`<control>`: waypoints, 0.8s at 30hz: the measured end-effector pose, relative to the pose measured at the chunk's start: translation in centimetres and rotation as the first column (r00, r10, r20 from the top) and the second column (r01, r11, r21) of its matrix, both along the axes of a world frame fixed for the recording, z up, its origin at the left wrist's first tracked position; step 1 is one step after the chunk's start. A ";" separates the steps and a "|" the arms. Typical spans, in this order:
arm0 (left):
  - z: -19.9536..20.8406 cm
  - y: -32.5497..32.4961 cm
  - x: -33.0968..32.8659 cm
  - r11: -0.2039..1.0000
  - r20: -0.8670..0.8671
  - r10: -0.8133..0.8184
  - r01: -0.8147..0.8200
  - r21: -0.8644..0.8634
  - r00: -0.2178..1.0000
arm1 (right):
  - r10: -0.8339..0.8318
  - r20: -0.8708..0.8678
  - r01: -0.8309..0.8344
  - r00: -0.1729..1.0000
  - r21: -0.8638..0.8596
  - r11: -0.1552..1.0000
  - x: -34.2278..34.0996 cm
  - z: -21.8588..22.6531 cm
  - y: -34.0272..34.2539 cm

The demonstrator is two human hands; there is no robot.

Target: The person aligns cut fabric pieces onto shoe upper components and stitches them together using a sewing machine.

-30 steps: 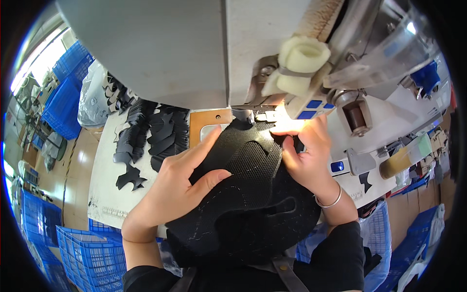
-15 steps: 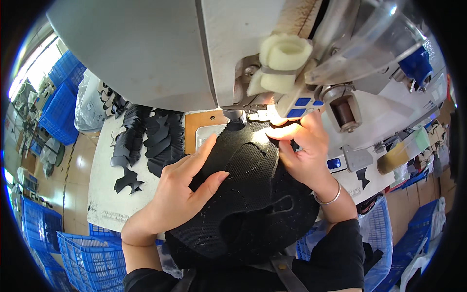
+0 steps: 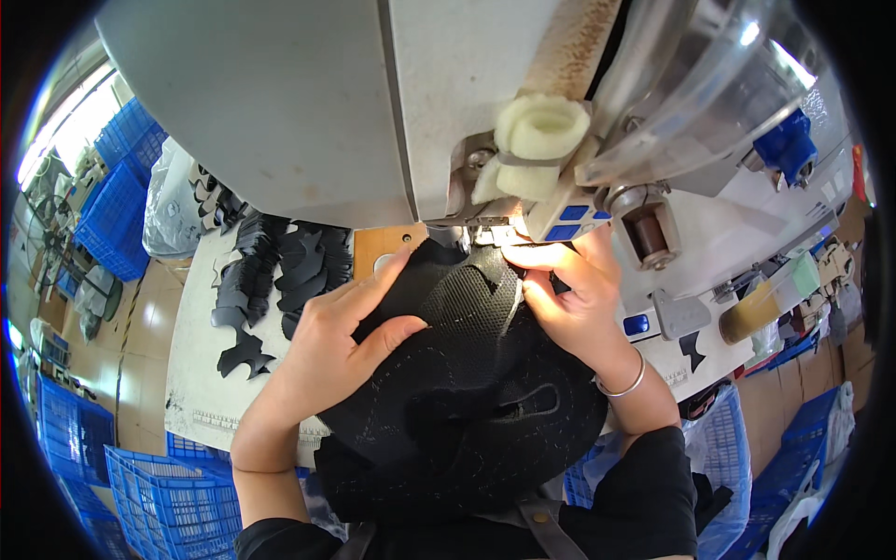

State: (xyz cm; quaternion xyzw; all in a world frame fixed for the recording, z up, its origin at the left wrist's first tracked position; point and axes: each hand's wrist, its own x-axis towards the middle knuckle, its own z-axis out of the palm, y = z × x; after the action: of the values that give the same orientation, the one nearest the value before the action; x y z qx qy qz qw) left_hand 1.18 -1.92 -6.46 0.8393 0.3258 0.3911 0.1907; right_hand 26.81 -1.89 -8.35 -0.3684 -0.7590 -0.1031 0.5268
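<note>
A large black mesh fabric piece (image 3: 471,308) with pale dotted lines and a slot-shaped opening is bunched in front of the sewing machine (image 3: 280,103). Its far edge lies under the lit needle area, where the needle itself is hidden. Flat against the fabric's left side rests my left hand (image 3: 341,345), thumb and index finger apart. My right hand (image 3: 577,303), with a bracelet at the wrist, pinches the fabric's right edge between thumb and fingers, close beside the needle area. A small pointed black patch (image 3: 487,268) lies on the mesh between the hands.
Overlapping stacks of cut black pieces (image 3: 308,266) lie left on the white table (image 3: 201,373). A thread spool (image 3: 647,233) and pale foam roll (image 3: 541,140) sit on the machine. Right stands a jar of yellowish liquid (image 3: 751,313). Blue crates (image 3: 173,499) surround the table.
The fabric has moved slightly away from me, toward the needle area, with both hands keeping their places on it. The machine sits a little lower in the view.
</note>
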 end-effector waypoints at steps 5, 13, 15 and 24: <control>1.9 0.5 -0.7 0.922 -0.011 0.148 -0.134 0.364 0.989 | -0.026 0.015 0.026 1.000 0.010 1.000 0.0 -0.1 -0.1; 3.2 -1.4 3.1 0.864 -0.256 0.069 0.071 0.498 0.964 | -0.164 0.164 0.128 0.973 0.210 0.969 -1.3 -0.2 -0.7; 2.0 -1.2 3.6 0.878 -0.297 0.084 0.071 0.474 0.951 | -0.268 0.227 0.182 0.936 0.341 0.922 -2.0 -0.5 -1.0; 0.1 0.4 3.7 0.774 -0.182 0.099 0.039 0.631 0.978 | -0.279 0.383 0.100 0.881 0.425 0.900 -2.8 -0.1 -1.5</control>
State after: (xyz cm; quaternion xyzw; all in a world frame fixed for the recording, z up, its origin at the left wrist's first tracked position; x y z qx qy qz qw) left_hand 4.89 -1.54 -6.33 0.8849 0.2068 0.3920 -0.1429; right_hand 24.03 -3.37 -8.44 -0.2966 -0.7803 -0.3846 0.3941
